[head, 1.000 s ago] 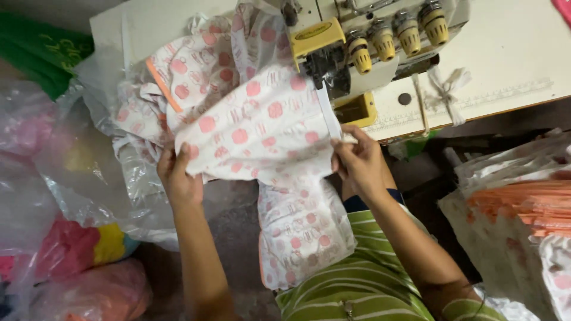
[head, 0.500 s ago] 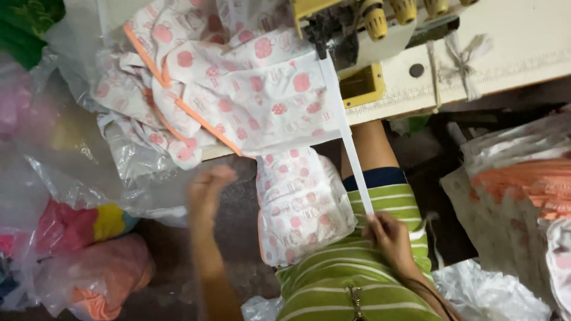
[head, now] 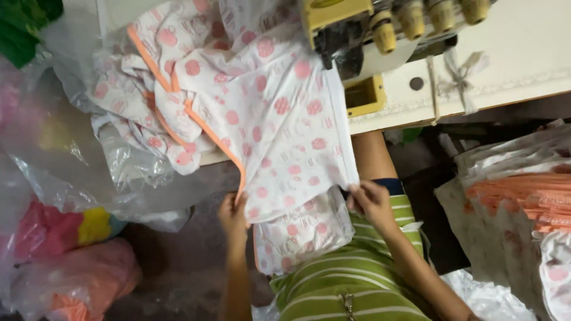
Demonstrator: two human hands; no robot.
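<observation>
Clear plastic bags (head: 53, 178) of pink and yellow cloth sit far left. My left hand (head: 233, 214) pinches the orange-trimmed edge of the white, pink-dotted fabric piece (head: 279, 125) hanging off the table (head: 517, 65); my right hand (head: 370, 201) grips its lower right corner. Orange-edged stacked pieces (head: 523, 202) lie at right.

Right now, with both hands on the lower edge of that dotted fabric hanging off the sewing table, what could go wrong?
1. The dotted fabric seems to run under the sewing machine; a pull by the left hand or right hand might snag it there.
2. The loose fabric pile overlaps it at the table edge and could get dragged off.
3. The clear plastic sheet might get caught up too.
</observation>
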